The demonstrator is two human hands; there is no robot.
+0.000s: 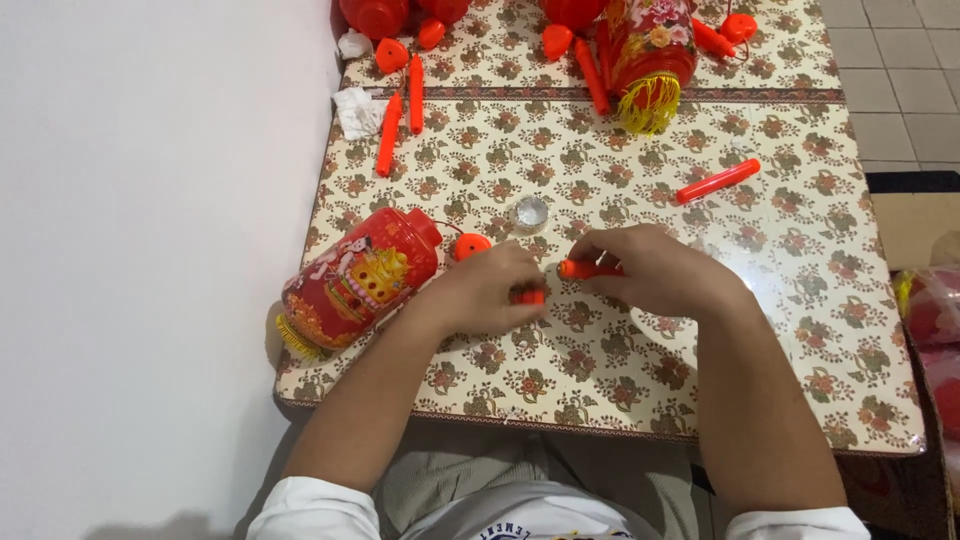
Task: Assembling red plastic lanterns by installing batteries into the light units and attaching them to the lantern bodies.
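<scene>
My left hand (pixel 490 288) is closed around a small red plastic piece (pixel 530 297) just above the table. My right hand (pixel 655 268) grips an orange plastic tube (pixel 583 269), its end poking out toward the left hand. The two pieces sit a few centimetres apart. A red lantern with a gold picture (pixel 358 278) lies on its side to the left of my left hand, and an orange cap (pixel 470 245) rests between the lantern and that hand.
The floral-covered table (pixel 800 400) stands against a white wall on the left. A small roll of clear tape (pixel 531 212), loose orange tubes (pixel 717 181), another lantern with a yellow tassel (pixel 650 55), caps and crumpled tissue (pixel 357 110) lie farther back.
</scene>
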